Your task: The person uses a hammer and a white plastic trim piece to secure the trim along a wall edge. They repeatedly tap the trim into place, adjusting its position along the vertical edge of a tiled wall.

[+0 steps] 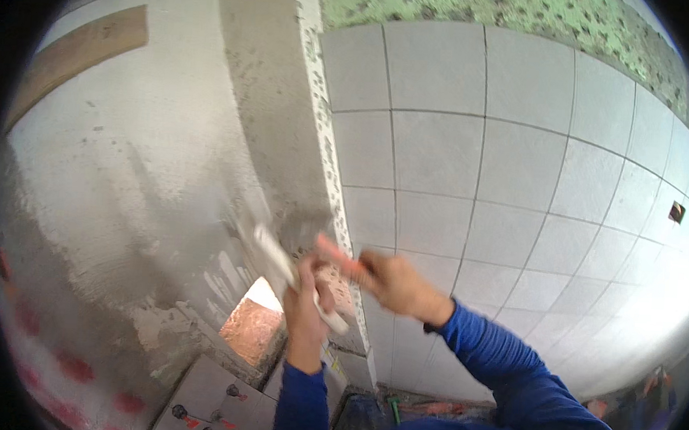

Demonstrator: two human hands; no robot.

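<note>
My left hand (304, 314) is closed around a long white bar-shaped tool (276, 254), tilted with its upper end toward the plastered wall. Motion smears it, and its exact kind does not show. In my right hand (399, 284) is an orange-handled tool (336, 255), pointing left over the upper part of my left hand. A blurred grey patch lies beyond the handle's tip; I cannot tell whether it is the tool's blade. Both hands are close together in front of the wall corner, where a pale perforated edge strip (328, 148) runs down.
Grey tiles (437, 150) cover the right wall, below a dabbed green strip (495, 9). Left is a partly plastered wall (129, 165) with a wooden board (88, 54). A rectangular opening (253, 331) shows brick inside. Lower down are tiles with black-and-red levelling clips (186, 415).
</note>
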